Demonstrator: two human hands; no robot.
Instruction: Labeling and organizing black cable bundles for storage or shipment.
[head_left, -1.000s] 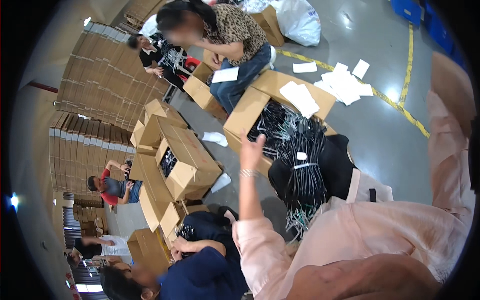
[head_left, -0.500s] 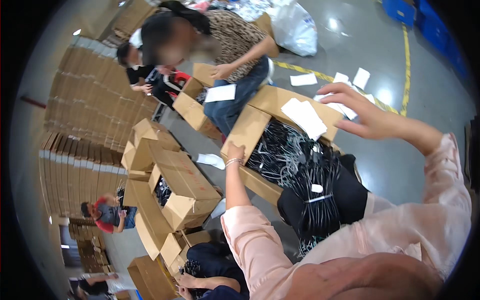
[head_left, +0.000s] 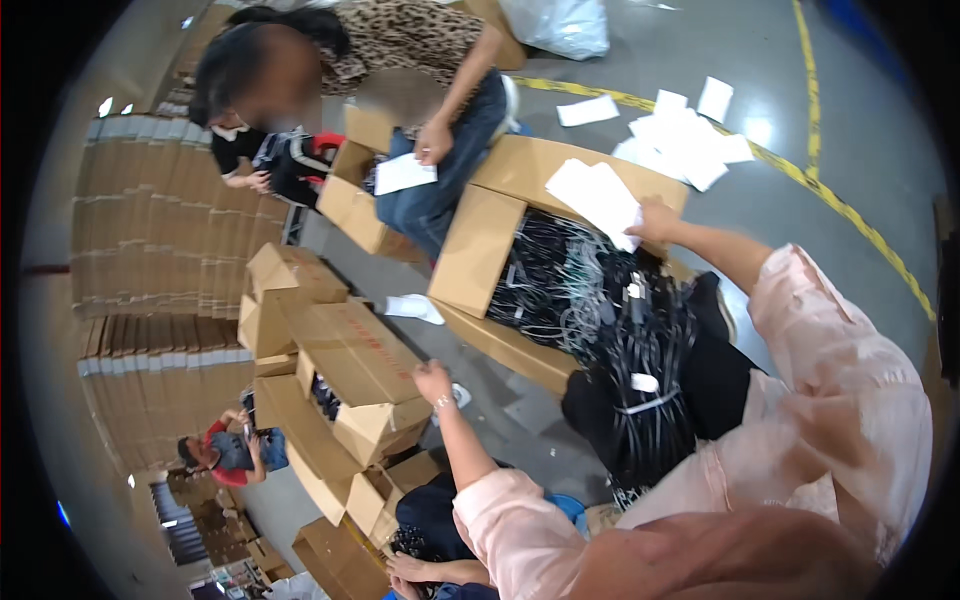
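Note:
My right hand [head_left: 655, 221] is closed on the lower right edge of a stack of white paper sheets [head_left: 590, 197], which lies over the far flap of an open carton [head_left: 545, 152]. Inside that carton is a mass of black cables [head_left: 550, 270]. A tied bundle of black cables [head_left: 650, 400] hangs over my lap, with a pale tie round it and a small white tag. Off to the left, my left hand [head_left: 432, 381] is held with its fingers curled, in front of another carton [head_left: 375, 345]. Whether anything is in those fingers cannot be made out.
Across from me a person [head_left: 430, 110] holds a white sheet [head_left: 405, 174] on the knee. Loose white sheets [head_left: 670, 140] lie on the floor by yellow tape [head_left: 840, 205]. More cartons [head_left: 290, 285] stand left; tall cardboard stacks [head_left: 170, 220] rise behind. Another person's hands [head_left: 405, 570] work at lower left.
My right hand has come down from the air onto the white sheets. My left hand has let go of the carton flap and moved left and nearer. The view has shifted slightly.

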